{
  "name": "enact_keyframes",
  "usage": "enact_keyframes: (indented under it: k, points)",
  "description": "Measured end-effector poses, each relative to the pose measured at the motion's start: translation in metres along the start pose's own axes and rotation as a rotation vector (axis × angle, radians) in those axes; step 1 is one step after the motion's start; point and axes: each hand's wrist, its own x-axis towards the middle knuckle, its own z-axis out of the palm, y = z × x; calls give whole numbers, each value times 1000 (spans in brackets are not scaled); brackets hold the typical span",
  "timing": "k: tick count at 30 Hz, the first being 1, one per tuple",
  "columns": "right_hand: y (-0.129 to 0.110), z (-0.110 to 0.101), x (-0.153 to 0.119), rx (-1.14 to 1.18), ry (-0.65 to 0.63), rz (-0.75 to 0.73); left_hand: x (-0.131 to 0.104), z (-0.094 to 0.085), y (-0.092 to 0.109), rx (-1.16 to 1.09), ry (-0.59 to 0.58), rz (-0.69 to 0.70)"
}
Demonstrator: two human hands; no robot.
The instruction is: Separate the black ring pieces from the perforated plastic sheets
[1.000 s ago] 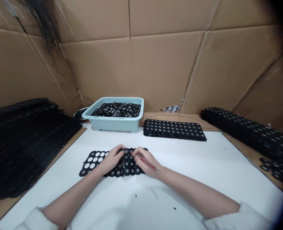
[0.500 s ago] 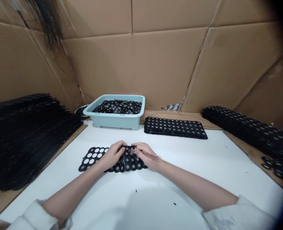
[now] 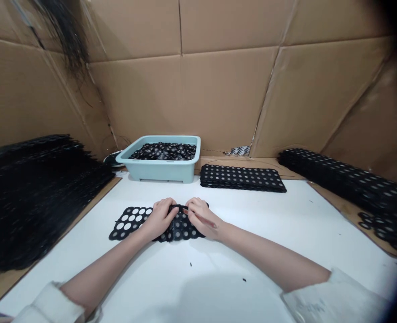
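1 left hand (image 3: pixel 158 220), 1 right hand (image 3: pixel 203 218). 1 reddish pen-like tool (image 3: pixel 206 220). Perforated black sheet (image 3: pixel 181 230) under the fingers: looks like 1. 1 worktop (image 3: pixel 269 220). 1 light-blue basin (image 3: pixel 160 171); black discs (image 3: pixel 165 151) inside, too many to count. 2 stacks of dotted sheets (image 3: pixel 242 177), layers unclear. 1 big black pile (image 3: pixel 37 202). 2 dark scraps (image 3: pixel 244 280) up front.

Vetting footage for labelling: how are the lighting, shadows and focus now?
Head view: soft light, with a diffuse shadow on the table near the bottom; left stack so dark that detail is mostly lost; blurred black along the upper right edge; red tool in the right hand slightly soft.
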Motion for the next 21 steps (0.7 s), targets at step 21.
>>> enact_keyframes:
  k: [21]
  points:
    - [-7,4,3,-189,14,1,-1,-3,25,29,61,-152]
